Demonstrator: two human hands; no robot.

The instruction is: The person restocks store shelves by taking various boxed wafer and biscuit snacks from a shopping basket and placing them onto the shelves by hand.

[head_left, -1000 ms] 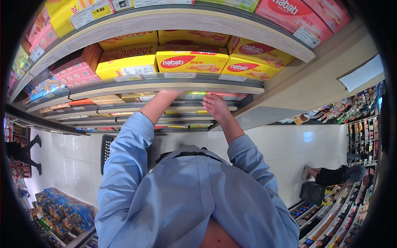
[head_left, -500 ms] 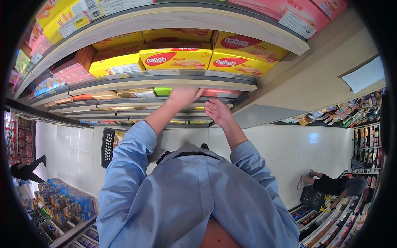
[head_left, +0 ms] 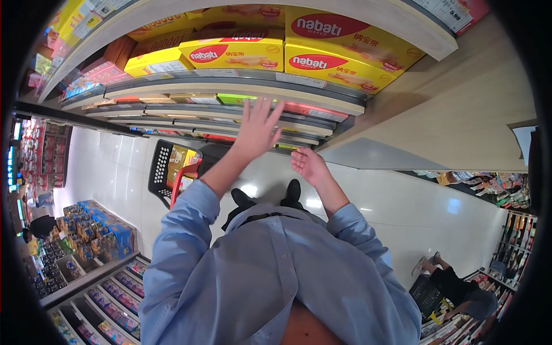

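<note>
My left hand (head_left: 257,130) is raised before the lower shelves, its fingers spread and empty, the fingertips near a green box (head_left: 231,99). To its right, my right hand (head_left: 309,165) hangs in front of the shelf edges with its fingers curled; whether anything is in them is not visible. A red-pink box (head_left: 316,111) lies on the shelf just above and right of my left hand. Higher up, yellow nabati wafer boxes (head_left: 233,53) stand in a row, with two more stacked (head_left: 339,64) at the right end.
On the floor at left is a black basket (head_left: 160,167) with a red handle and yellow packs inside. A beige panel (head_left: 437,109) closes the shelf's right side. Another person (head_left: 460,284) is at the lower right, near a dark basket (head_left: 425,294). Stacked goods (head_left: 95,230) stand lower left.
My left hand has come out from the shelf and its fingers have spread. My right hand is slightly lower. The view has shifted, showing my shoes and more of the floor basket.
</note>
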